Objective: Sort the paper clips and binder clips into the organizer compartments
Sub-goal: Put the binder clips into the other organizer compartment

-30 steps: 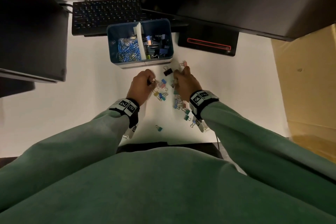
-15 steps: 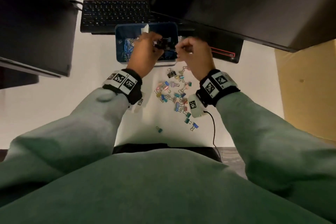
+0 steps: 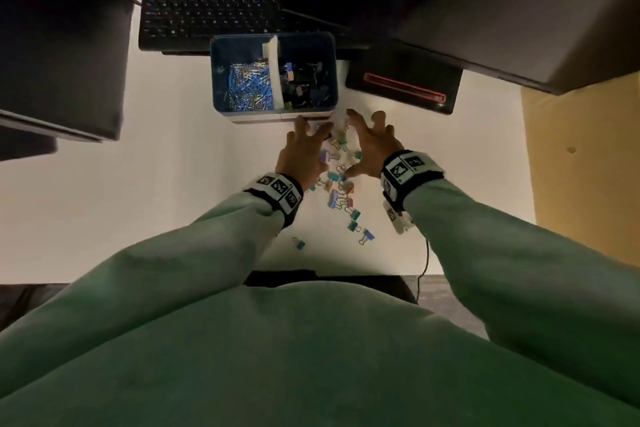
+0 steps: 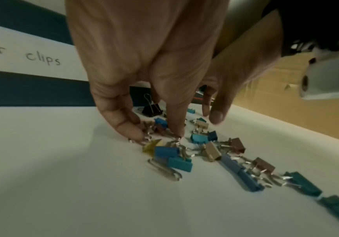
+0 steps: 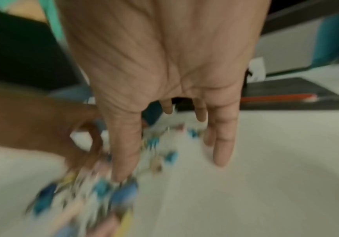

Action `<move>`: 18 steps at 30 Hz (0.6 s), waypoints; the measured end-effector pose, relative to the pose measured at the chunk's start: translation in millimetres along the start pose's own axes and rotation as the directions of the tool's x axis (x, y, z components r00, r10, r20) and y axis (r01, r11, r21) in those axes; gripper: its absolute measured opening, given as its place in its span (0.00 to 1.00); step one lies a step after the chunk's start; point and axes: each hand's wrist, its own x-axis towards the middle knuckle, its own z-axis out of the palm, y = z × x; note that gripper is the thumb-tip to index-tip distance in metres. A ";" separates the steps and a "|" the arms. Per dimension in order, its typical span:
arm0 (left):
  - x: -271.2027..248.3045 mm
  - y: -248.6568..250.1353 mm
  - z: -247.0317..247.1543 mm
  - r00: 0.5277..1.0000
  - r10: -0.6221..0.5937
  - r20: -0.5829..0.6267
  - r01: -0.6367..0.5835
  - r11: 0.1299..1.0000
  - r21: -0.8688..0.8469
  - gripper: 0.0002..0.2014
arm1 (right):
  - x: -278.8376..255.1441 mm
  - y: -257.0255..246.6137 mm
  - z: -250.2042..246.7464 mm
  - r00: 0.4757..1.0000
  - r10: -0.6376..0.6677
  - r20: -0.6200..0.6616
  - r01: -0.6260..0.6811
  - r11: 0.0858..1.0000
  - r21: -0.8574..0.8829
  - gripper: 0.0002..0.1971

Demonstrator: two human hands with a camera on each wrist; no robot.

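The blue organizer (image 3: 332, 80) stands behind the pile, split by a white divider (image 3: 273, 69). Paper clips (image 3: 247, 87) fill its left compartment and binder clips (image 3: 304, 83) its right. Coloured binder clips (image 3: 337, 191) lie loose on the white desk. My left hand (image 3: 306, 146) is down on the pile, its fingertips (image 4: 136, 136) touching clip handles with fingers spread. My right hand (image 3: 369, 139) hovers just right of it with splayed fingers and nothing in it; its wrist view is blurred. A silver paper clip (image 4: 164, 170) and a black binder clip (image 4: 151, 109) lie near the left hand (image 4: 158, 134).
A black keyboard (image 3: 207, 14) lies behind the organizer. A black base with a red line (image 3: 401, 87) sits at its right, under a dark monitor. Another dark screen (image 3: 59, 45) fills the left. One teal clip (image 3: 298, 243) lies apart near the desk's front edge.
Both hands were up over the organizer's right compartment holding clips. They have come back down to the loose pile with fingers spread and nothing held.
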 end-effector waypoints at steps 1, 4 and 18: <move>3.3 1.5 1.2 1.000 0.016 -0.001 -0.016 1.000 0.004 0.31 | 1.7 -2.2 7.6 1.000 -0.026 -0.008 0.025 0.999 -0.036 0.58; 7.7 2.8 2.9 0.998 0.053 -0.015 -0.053 0.998 -0.024 0.17 | 6.0 -9.5 23.4 0.992 -0.098 -0.076 0.096 0.995 -0.028 0.46; -8.0 13.5 -85.4 0.915 0.097 -0.391 -0.236 0.916 -0.325 0.07 | 0.6 20.3 29.7 0.982 -0.056 -0.178 0.132 0.882 0.453 0.06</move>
